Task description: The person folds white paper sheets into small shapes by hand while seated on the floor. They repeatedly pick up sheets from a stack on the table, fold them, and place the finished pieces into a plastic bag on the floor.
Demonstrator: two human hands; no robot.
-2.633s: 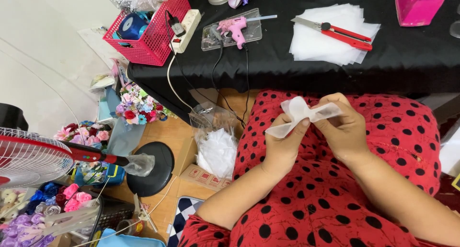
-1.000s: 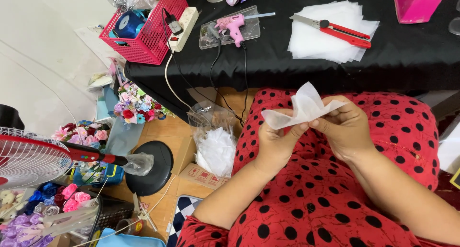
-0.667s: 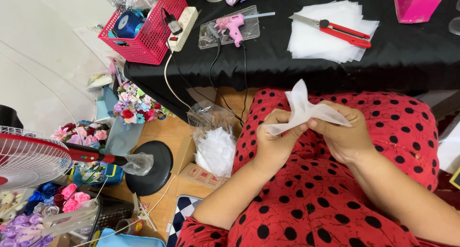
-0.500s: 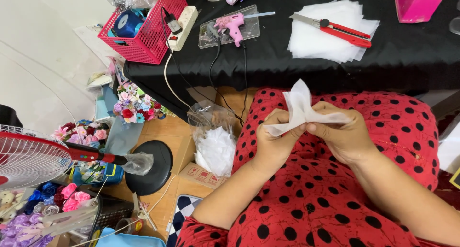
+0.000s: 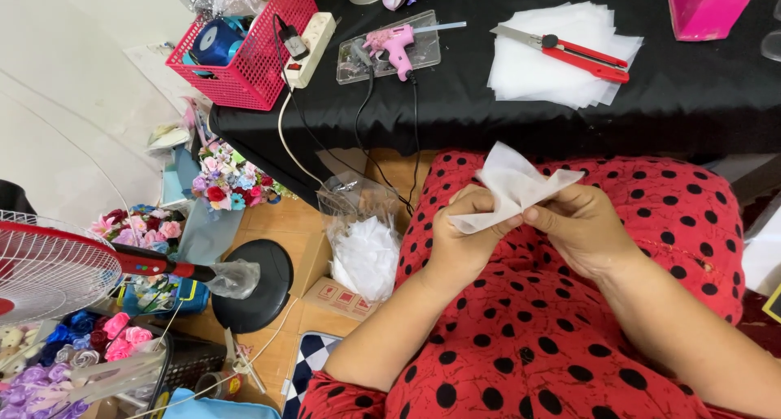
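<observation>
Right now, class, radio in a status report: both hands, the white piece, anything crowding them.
Left hand and right hand both pinching white fabric piece above lap. Nothing crowding; black table beyond.

Pink glue gun (image 5: 393, 44) on black table (image 5: 488, 110), red basket (image 5: 252, 49), red-handled scissors (image 5: 569, 51), fan (image 5: 49, 268)

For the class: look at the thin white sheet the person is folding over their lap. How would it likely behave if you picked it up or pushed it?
The white sheet is probably floppy: it creases and bends between the left hand and right hand. It looks very light, since fingertips alone hold it up. Its folded corner stands up, so it may keep a crease.
</observation>
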